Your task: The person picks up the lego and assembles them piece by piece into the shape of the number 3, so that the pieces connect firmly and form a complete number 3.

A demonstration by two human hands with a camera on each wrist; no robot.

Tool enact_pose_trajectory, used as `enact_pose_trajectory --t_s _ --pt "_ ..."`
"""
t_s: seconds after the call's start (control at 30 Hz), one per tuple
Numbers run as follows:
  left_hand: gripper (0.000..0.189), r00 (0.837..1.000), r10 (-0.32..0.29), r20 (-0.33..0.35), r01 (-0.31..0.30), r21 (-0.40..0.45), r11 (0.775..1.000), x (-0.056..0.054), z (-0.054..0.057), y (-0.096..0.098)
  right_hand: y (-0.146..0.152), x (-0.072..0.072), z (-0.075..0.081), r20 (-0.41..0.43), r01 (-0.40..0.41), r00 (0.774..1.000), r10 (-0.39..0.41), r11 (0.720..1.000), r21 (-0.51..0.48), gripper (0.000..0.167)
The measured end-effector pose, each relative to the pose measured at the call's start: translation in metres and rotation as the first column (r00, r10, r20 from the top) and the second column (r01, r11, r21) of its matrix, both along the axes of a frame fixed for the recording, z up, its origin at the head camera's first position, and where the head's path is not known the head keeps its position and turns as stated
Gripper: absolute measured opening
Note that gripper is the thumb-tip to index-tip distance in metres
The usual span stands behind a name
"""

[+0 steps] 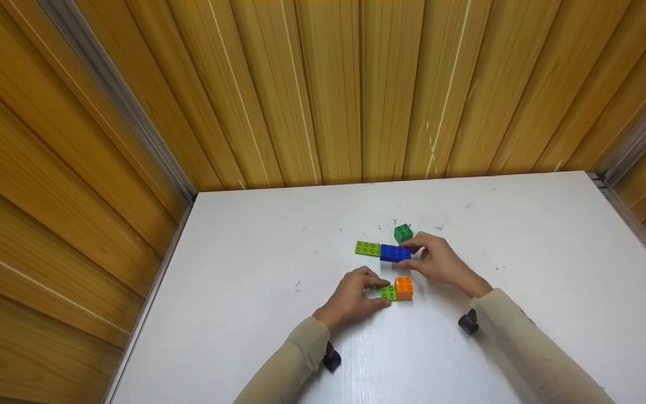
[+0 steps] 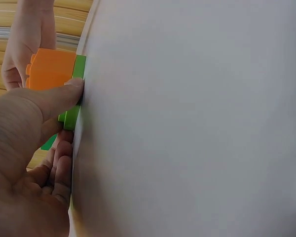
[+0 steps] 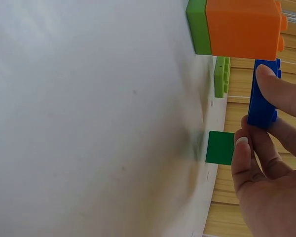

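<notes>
My left hand (image 1: 355, 295) pinches the left end of a flat lime-green building brick (image 1: 388, 292) that lies on the table. An orange brick (image 1: 404, 288) sits on that flat brick's right end. In my right hand (image 1: 438, 259) a blue brick (image 1: 395, 253) is pinched between thumb and fingers; the right wrist view shows this blue brick (image 3: 262, 98) raised off the tabletop. Just left of the blue brick in the head view lies another flat lime-green brick (image 1: 368, 248). A dark green brick (image 1: 403, 233) stands behind the right hand's fingers.
All of this is on a white table (image 1: 244, 269), with a wood-patterned panel wall (image 1: 334, 95) along its back edge and more panels at both sides. Black wrist straps (image 1: 331, 358) show below both sleeves.
</notes>
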State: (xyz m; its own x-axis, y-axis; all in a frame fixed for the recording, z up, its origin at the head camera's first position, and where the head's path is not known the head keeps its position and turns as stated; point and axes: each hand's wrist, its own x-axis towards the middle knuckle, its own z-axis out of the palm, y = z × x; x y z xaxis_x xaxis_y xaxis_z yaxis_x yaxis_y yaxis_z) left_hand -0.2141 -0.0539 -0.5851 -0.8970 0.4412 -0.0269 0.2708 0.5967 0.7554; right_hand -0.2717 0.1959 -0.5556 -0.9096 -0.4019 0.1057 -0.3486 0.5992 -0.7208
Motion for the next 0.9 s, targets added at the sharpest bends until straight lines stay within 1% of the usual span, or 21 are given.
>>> enact_pose_trajectory --t_s 0.23,0.37,0.63,0.9 --pt "0.038 1.0 0.01 0.019 -0.01 -0.003 1.0 0.001 -0.003 0.001 0.004 0.006 0.007 -0.003 0.029 1.0 -0.029 0.999 -0.028 0.041" --pt "0.038 1.0 0.017 0.025 -0.017 0.0 1.0 0.001 -0.003 0.0 0.006 0.01 0.011 -0.03 0.03 0.999 -0.031 0.999 -0.038 0.04" --pt "0.037 0.999 0.026 0.042 -0.027 0.001 1.0 0.002 -0.001 0.0 0.008 0.017 0.022 -0.052 0.036 0.998 -0.036 0.999 -0.011 0.04" --pt "0.037 0.997 0.039 0.061 -0.038 -0.006 0.999 0.002 -0.001 0.001 0.007 0.025 0.027 -0.061 0.023 0.998 -0.024 1.0 -0.014 0.04"
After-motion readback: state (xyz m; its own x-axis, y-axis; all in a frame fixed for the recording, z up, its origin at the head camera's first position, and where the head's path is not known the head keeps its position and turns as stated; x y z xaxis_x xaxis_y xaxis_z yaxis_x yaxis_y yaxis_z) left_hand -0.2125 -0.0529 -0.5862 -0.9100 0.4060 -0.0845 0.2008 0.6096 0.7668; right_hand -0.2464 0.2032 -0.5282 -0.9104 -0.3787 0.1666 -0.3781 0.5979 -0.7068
